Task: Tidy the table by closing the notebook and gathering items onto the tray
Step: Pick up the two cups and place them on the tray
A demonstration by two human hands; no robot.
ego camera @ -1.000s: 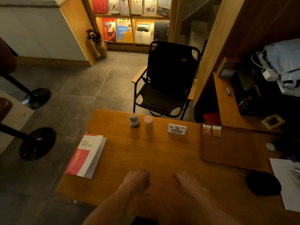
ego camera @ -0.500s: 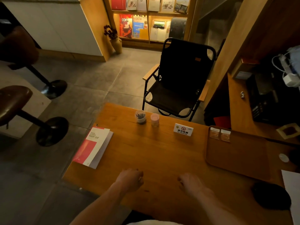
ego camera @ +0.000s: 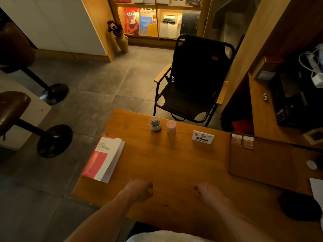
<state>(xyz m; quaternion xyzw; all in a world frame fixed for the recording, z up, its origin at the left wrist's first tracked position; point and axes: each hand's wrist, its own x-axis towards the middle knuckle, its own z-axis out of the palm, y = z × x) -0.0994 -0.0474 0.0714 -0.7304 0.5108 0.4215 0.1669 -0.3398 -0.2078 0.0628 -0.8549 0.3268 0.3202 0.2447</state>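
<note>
I see the notebook (ego camera: 104, 158) already closed at the table's (ego camera: 174, 165) left edge; gathering looks unstarted. My left hand (ego camera: 139, 190) and right hand (ego camera: 208, 193) rest loosely curled, holding nothing. On the tray (ego camera: 262, 165) are two packets (ego camera: 242, 140). Still on the table: two small cups (ego camera: 163, 125), one sign (ego camera: 202, 137), and one dark object (ego camera: 299, 207), perhaps a mouse.

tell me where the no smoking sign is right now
In the head view the no smoking sign stands at the table's far edge, between the pink container and the tray.
</note>
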